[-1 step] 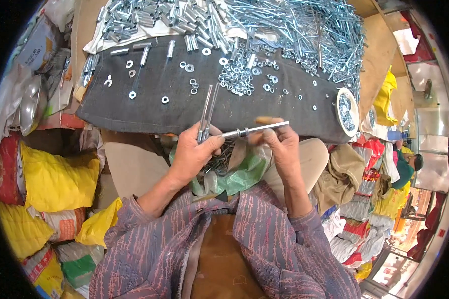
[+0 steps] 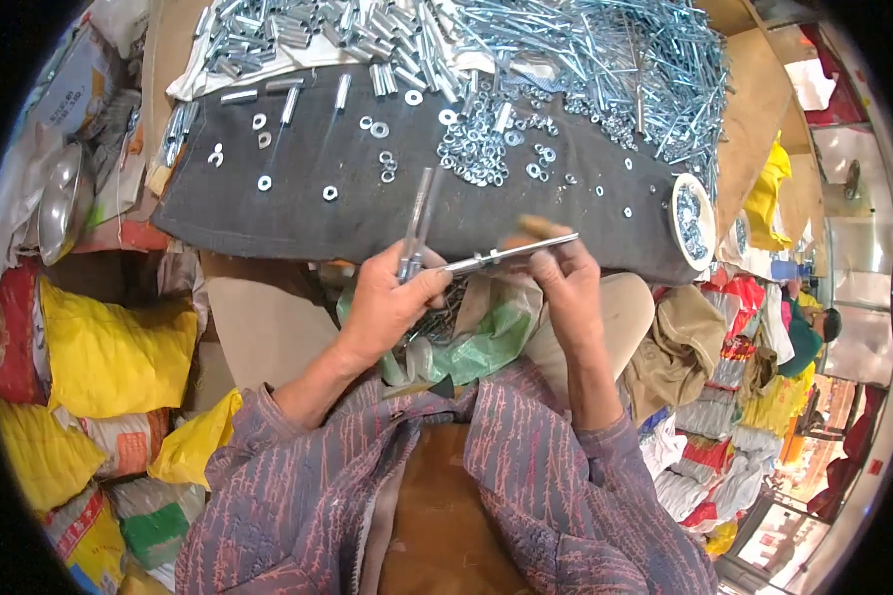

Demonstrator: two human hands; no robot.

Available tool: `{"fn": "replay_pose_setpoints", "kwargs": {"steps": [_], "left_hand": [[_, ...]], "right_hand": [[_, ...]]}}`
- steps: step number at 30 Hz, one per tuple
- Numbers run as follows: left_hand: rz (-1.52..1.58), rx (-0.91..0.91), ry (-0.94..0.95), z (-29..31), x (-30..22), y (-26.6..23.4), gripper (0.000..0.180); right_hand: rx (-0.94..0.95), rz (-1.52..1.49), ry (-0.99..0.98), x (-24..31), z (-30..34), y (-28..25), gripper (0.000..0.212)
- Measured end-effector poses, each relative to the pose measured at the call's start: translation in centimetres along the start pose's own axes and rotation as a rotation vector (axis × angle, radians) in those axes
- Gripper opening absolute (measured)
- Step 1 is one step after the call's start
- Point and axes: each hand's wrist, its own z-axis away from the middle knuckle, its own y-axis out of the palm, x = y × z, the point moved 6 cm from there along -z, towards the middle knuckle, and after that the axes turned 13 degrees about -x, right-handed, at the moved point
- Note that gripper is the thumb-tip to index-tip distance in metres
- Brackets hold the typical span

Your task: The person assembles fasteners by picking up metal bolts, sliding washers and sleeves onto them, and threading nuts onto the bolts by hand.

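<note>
My left hand (image 2: 392, 297) is closed around thin metal rods (image 2: 421, 213) that stick up from the fist, blurred a little. Between its thumb and fingers it also grips one end of a bolt-like metal rod (image 2: 536, 246), which lies nearly level with a nut partway along it. Around the far end of this rod my right hand (image 2: 571, 293) has its thumb and fingers, the forefinger smeared by motion, with something tan on it. Under the hands, a green and clear plastic bag (image 2: 486, 347) holding metal pieces rests in my lap.
A dark cloth (image 2: 288, 223) covers the bench, with scattered washers (image 2: 329, 193) and a heap of nuts (image 2: 476, 154). Metal tubes (image 2: 288, 35) lie at back left, long rods (image 2: 605, 55) at back right. A white bowl (image 2: 677, 223) stands right; yellow sacks (image 2: 119, 342) lie left.
The held rod's right end has tilted slightly upward. My right hand has shifted a little and its forefinger has moved; the left hand keeps its grip.
</note>
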Motion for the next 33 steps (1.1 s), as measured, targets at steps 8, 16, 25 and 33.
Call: {"fn": "replay_pose_setpoints", "kwargs": {"steps": [8, 16, 25, 33], "left_hand": [[0.013, 0.056, -0.013, 0.0, 0.8, 0.2, 0.012], [0.118, 0.084, -0.103, 0.0, 1.3, 0.2, 0.012], [0.144, 0.096, -0.16, 0.2, 2.0, 0.8, 0.011], [-0.415, -0.111, 0.617, 1.0, -1.6, 0.4, 0.017]], "right_hand": [[0.125, -0.003, 0.036, -0.1, -0.4, 0.5, 0.047], [0.078, -0.062, 0.031, 0.2, -0.6, 0.3, 0.051], [0.226, 0.161, 0.1, -1.5, 0.4, 1.1, 0.035], [-0.106, -0.096, 0.214, -2.2, 1.6, 3.1, 0.027]]}}
